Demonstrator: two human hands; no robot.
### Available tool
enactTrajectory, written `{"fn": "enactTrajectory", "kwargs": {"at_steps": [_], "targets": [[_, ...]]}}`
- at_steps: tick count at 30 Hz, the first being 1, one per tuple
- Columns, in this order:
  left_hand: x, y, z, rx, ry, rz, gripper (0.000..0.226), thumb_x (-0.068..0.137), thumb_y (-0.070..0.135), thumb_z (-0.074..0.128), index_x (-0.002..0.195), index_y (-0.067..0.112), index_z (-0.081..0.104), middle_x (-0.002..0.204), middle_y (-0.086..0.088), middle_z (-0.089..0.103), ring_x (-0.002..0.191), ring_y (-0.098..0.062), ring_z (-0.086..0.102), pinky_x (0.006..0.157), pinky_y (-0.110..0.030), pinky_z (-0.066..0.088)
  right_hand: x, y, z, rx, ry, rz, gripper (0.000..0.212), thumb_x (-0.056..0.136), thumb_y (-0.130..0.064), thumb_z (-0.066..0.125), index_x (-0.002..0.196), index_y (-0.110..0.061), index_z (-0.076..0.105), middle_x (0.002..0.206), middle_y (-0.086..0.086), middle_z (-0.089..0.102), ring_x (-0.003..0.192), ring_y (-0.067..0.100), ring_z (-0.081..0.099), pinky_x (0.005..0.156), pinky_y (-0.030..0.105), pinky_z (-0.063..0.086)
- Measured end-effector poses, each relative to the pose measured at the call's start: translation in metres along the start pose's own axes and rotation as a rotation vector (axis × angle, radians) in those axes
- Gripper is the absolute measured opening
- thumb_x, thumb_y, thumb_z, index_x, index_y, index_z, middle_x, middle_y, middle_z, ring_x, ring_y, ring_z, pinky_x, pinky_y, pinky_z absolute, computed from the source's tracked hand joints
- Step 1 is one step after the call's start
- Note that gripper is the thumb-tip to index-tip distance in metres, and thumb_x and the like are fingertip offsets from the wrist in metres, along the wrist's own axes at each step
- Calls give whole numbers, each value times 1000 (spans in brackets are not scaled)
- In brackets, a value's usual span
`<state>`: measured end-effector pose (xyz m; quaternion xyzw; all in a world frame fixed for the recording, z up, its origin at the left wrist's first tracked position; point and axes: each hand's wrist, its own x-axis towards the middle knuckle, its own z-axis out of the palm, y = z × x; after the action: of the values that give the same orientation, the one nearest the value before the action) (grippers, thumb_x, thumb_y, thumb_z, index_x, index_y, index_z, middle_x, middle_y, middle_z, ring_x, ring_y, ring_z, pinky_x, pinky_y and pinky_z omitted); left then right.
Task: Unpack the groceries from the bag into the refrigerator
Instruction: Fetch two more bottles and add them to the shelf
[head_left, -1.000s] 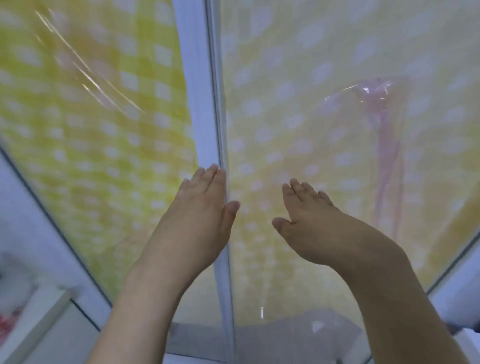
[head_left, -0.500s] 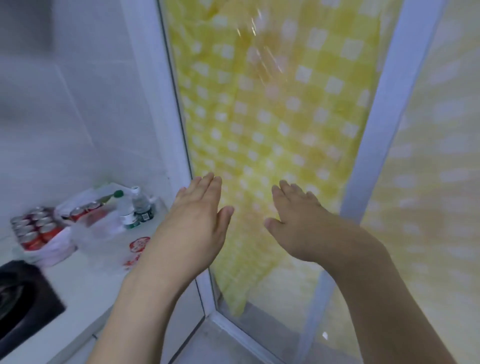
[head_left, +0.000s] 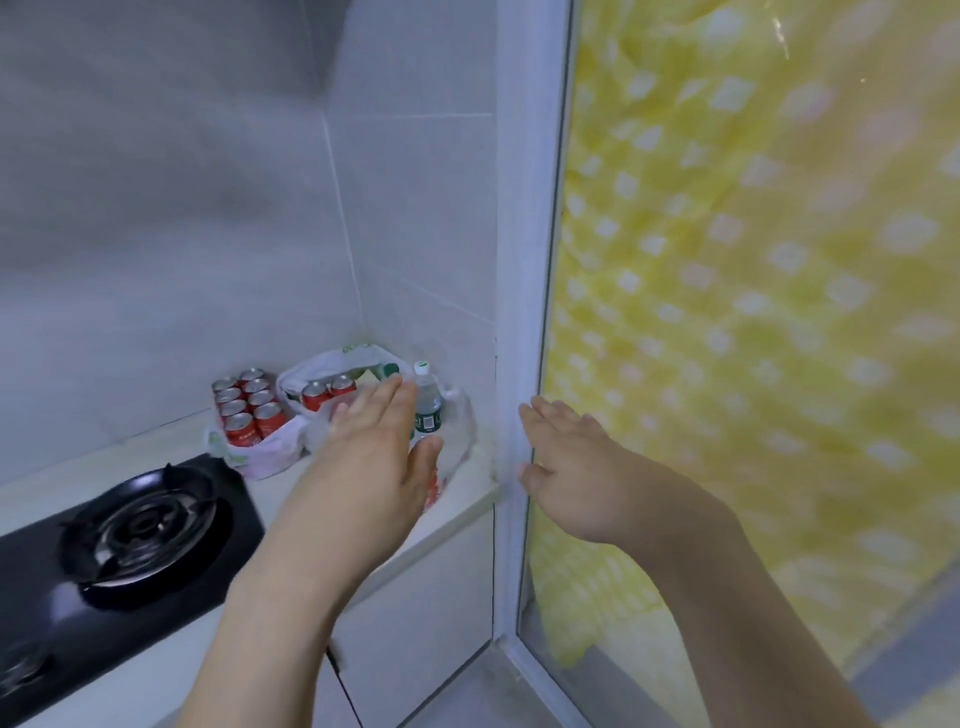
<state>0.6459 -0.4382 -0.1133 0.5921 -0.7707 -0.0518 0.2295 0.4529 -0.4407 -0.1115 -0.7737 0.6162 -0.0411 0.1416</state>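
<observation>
Glossy metal cans (head_left: 248, 410), thin translucent plastic bag (head_left: 457, 441), glossy black hob (head_left: 228, 525), smooth tiles (head_left: 415, 218).

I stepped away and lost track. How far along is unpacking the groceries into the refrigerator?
Nothing looks unpacked. The red cans and water bottle sit in white plastic bags on the counter beside the stove. The left hand reaches open over the bags; the right hand is open, holding nothing. No refrigerator is in view, so everything is left.
</observation>
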Motion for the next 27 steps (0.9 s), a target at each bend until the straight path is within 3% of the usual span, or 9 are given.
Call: {"fn": "enactTrajectory", "kwargs": {"at_steps": [10, 16, 20, 23, 27], "targets": [[55, -47, 17, 52, -63, -191, 63, 103, 40, 34, 157, 20, 9, 164, 4, 3, 150, -11, 0, 118, -26, 1, 104, 7, 14, 55, -114, -125, 60, 104, -23, 28, 155, -13, -3, 163, 2, -9, 149, 14, -8, 119, 30, -5], [114, -62, 26, 45, -42, -225, 61, 103, 39, 38, 155, 21, 15, 163, 5, 11, 150, -11, 7, 117, -24, 6, 172, 17, 5, 197, -121, -228, 61, 105, -27, 30, 155, -16, -3, 163, -2, -8, 149, 10, -6, 114, 19, -4], [144, -84, 39, 4, -47, -255, 61, 102, 39, 40, 155, 23, 16, 163, 5, 14, 149, -11, 11, 116, -24, 10, 220, 21, 14, 280, -118, -249, 61, 104, -31, 33, 156, -20, 2, 163, -6, -4, 149, 8, -4, 119, 24, -1], [166, -108, 47, -18, -73, -267, 59, 102, 37, 41, 155, 23, 18, 162, 6, 17, 149, -10, 12, 116, -23, 11, 253, 17, 19, 313, -108, -239, 57, 104, -30, 33, 155, -18, 10, 162, -7, 8, 148, 9, 9, 115, 23, 10], [207, -153, 62, -21, -77, -250, 53, 101, 37, 44, 151, 23, 32, 154, 4, 36, 140, -16, 33, 113, -29, 27, 302, 9, 28, 355, -81, -185, 48, 104, -26, 36, 149, -17, 27, 156, -2, 27, 138, 14, 31, 107, 24, 26]]}}
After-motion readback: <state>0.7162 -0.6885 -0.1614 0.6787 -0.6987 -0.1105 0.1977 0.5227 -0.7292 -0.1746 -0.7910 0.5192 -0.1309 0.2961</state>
